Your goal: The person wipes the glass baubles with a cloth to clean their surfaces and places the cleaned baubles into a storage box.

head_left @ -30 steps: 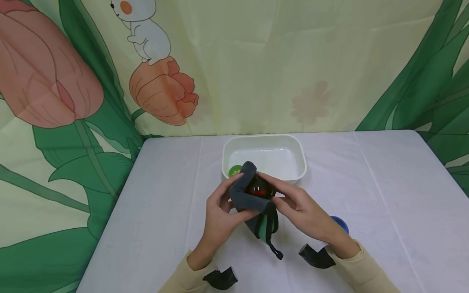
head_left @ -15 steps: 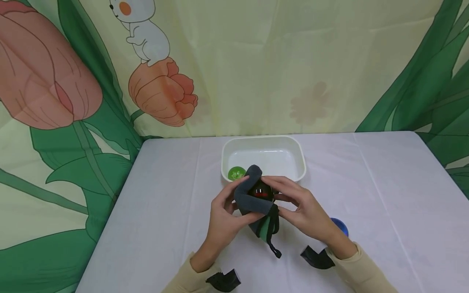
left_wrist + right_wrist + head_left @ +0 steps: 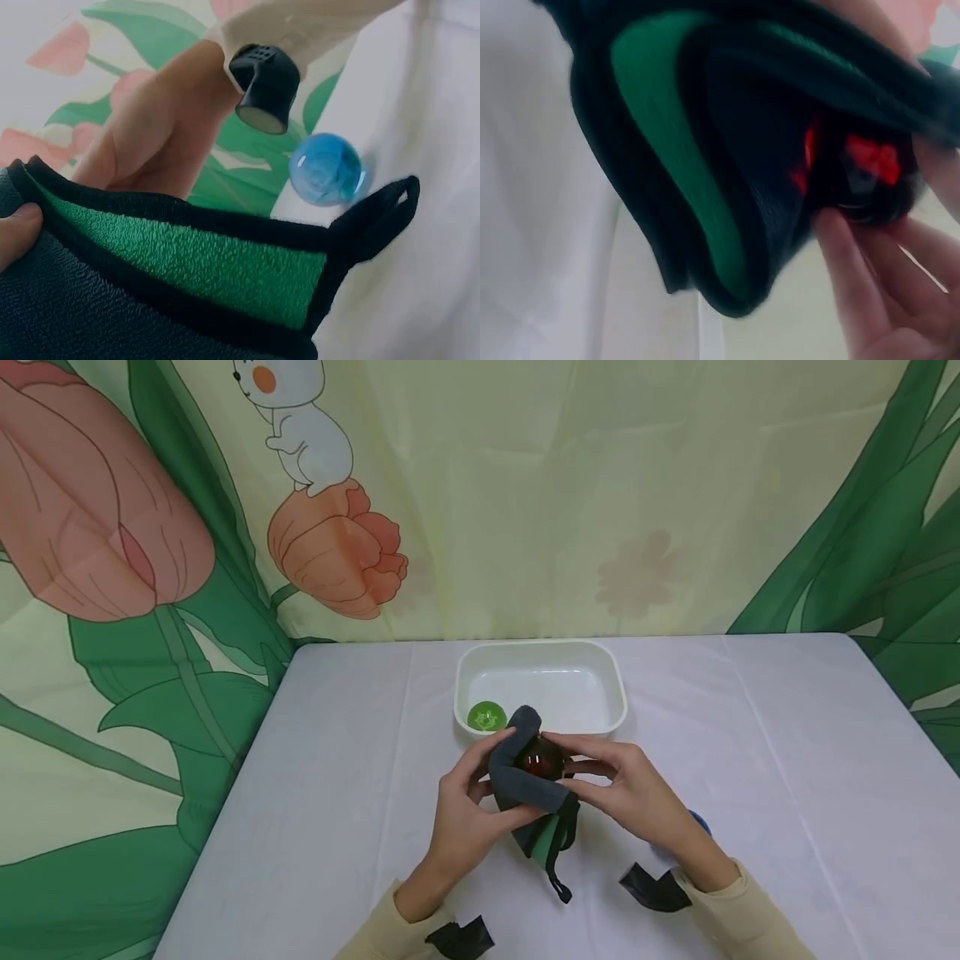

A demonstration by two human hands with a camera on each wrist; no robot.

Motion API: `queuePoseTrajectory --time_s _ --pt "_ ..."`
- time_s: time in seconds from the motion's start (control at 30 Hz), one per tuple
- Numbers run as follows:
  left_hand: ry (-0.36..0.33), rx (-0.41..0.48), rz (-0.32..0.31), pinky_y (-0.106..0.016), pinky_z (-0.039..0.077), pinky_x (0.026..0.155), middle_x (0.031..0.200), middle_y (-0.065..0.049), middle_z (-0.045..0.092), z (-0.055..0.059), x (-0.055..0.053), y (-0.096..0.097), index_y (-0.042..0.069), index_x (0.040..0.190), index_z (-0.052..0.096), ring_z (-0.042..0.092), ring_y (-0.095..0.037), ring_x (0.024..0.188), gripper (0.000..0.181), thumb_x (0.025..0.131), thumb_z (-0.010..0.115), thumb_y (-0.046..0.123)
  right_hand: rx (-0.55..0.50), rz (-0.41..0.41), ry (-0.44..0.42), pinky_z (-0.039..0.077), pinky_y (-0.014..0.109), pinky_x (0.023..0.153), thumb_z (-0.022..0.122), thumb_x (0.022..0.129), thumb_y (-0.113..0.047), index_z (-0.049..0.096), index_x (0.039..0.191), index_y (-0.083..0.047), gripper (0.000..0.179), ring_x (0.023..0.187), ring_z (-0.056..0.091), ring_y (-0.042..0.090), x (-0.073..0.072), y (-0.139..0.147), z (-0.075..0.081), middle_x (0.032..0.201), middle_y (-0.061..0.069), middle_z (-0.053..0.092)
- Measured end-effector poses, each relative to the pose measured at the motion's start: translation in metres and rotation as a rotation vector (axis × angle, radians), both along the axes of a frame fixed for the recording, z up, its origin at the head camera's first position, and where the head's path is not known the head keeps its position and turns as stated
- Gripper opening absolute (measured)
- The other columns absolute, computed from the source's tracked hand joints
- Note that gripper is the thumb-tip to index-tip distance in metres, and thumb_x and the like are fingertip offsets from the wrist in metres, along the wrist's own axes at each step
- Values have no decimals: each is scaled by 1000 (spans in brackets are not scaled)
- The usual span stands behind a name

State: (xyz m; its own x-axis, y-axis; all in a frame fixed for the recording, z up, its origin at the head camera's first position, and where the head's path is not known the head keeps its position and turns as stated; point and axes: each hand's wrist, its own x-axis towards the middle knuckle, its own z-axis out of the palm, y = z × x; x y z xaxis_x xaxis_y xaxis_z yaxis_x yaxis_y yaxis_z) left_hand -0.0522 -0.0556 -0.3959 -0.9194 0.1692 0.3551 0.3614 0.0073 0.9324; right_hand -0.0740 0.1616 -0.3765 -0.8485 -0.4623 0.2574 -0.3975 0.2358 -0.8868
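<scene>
A dark red, glassy ball [image 3: 542, 758] sits in the fold of a dark grey cloth [image 3: 531, 787] with a green underside, black edging and a hanging loop. My left hand [image 3: 467, 822] grips the cloth, thumb on the near side, wrapping it around the ball's left side. From the right, my right hand [image 3: 637, 797] holds the ball between thumb and fingers. In the right wrist view the ball [image 3: 874, 169] shows between the fingertips [image 3: 832, 225] and the cloth [image 3: 667, 127]. The left wrist view shows the cloth's green side [image 3: 195, 251] and loop; the ball is hidden there.
A white tray [image 3: 617, 681] stands behind the hands, with a green ball [image 3: 487, 717] in its near left corner. A blue ball [image 3: 326, 169] lies on the white-covered table [image 3: 337, 777], partly hidden by my right wrist in the head view.
Both hands, with the cloth and the ball, have shifted slightly right and nearer to me. The green ball in the tray has come fully into sight. The hold stays the same.
</scene>
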Motion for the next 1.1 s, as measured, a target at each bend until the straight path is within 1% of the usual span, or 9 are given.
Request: queuePoseTrajectory --time_s 0.17,0.23,0.37,0.47,0.57,0.67,0.87,0.97,1.1 --pt "-13 52 2 -34 59 82 131 -12 62 -5 3 0 9 136 56 65 -23 113 71 72 85 -3 53 84 -26 55 32 92 72 89 -3 54 141 -5 55 122 59 8 -1 6 -3 141 13 57" --pt "-32 68 5 -33 60 81 129 -13 62 -6 3 0 9 134 56 65 -23 111 70 72 84 -4 68 101 4 54 31 94 72 88 0 52 143 -6 59 124 58 9 -2 7 -5 143 12 56" --pt "-68 82 15 -32 60 79 128 -12 63 -8 3 -1 10 134 57 65 -20 110 67 73 83 -3 92 47 207 50 23 99 79 79 5 55 142 -9 69 128 55 9 -2 7 -10 141 8 58" --pt "-46 91 12 -34 60 80 127 -15 64 -9 2 -1 7 133 57 66 -21 110 65 75 83 -3 79 22 414 45 19 102 79 84 -9 59 137 -8 57 130 53 16 -1 5 -12 139 9 59" --pt "-30 104 6 -35 60 82 129 -16 62 -10 3 -1 6 133 57 65 -22 111 64 75 83 -4 45 49 531 45 19 103 65 94 -26 62 133 -5 44 130 54 20 0 3 -14 138 13 60" --pt "-51 107 6 -33 59 83 132 -14 61 -9 4 -2 7 134 59 65 -22 112 65 74 83 -4 29 57 529 45 17 101 56 99 -33 62 133 -4 45 131 54 16 2 1 -15 137 12 60" --pt "-70 99 5 -32 59 84 136 -15 58 -8 6 -3 5 135 58 64 -23 112 66 74 82 -6 28 52 481 46 19 101 58 97 -31 61 134 -4 46 130 54 16 4 0 -15 138 13 59" --pt "-68 93 5 -31 59 84 136 -15 58 -8 6 -4 5 136 57 64 -22 113 67 75 82 -6 30 44 415 46 20 101 69 92 -18 60 136 -5 46 131 54 16 6 -1 -14 139 12 59" --pt "-69 94 1 -31 58 84 136 -15 59 -8 7 -4 6 137 57 64 -23 113 67 75 82 -5 32 23 337 46 20 102 78 79 7 59 137 -6 62 131 54 15 8 -2 -13 139 11 59"
